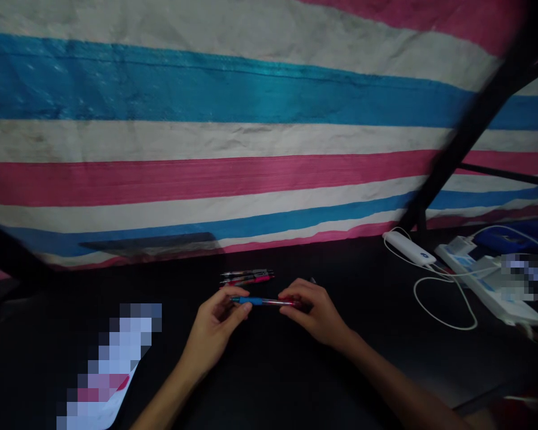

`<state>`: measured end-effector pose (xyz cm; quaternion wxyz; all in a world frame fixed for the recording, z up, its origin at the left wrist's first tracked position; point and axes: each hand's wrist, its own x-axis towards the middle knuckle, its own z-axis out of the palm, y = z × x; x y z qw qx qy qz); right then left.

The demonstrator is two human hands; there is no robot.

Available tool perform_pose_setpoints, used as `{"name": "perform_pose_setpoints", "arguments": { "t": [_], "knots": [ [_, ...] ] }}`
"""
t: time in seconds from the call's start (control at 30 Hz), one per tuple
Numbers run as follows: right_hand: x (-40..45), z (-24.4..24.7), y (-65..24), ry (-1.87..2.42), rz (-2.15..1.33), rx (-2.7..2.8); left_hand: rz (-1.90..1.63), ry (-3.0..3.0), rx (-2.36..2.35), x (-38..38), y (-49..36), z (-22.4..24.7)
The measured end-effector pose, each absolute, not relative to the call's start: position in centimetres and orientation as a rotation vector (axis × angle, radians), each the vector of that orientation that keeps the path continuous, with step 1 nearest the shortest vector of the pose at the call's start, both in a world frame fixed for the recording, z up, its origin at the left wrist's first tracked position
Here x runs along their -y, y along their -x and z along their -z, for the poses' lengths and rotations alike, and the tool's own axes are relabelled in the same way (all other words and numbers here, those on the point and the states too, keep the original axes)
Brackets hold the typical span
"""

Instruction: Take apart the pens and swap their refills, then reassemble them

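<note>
A striped tarpaulin (233, 137) in white, blue and pink hangs as a backdrop behind a dark bench (269, 370), where a person works in low light with both hands at the centre of the surface. To the right lie a white power bank (409, 248) with a looping white cable (443, 298), and beside them flat white boxes (488, 280); at lower left a pale sheet or packet (103, 382) rests on the bench, its face blurred. A dark diagonal strut (470, 125) crosses the upper right. Between the hands, a slim ballpoint pen (265, 302) is held level just above the bench, its long axis running left to right across the view: the left hand (217, 325) pinches the blue grip end between thumb and fingers, while the right hand (316, 313) closes around the reddish, clear end. Each hand is equally close to its own end of the pen, with the barrel bridging the gap between them. Just beyond the held pen, farther from the person and nearly parallel to it, a small cluster of spare pens (247, 276) lies on the bench, slightly nearer the left hand than the right.
</note>
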<state>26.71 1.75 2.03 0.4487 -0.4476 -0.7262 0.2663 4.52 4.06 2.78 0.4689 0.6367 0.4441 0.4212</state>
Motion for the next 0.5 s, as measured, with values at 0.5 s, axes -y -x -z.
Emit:
{"name": "perform_pose_setpoints", "arguments": {
  "t": [0.5],
  "knots": [
    [-2.67,-1.17,-27.60,1.000,-1.278,1.295,-1.019,-1.570,-1.079,-4.25,-3.80,-2.81]
  ]
}}
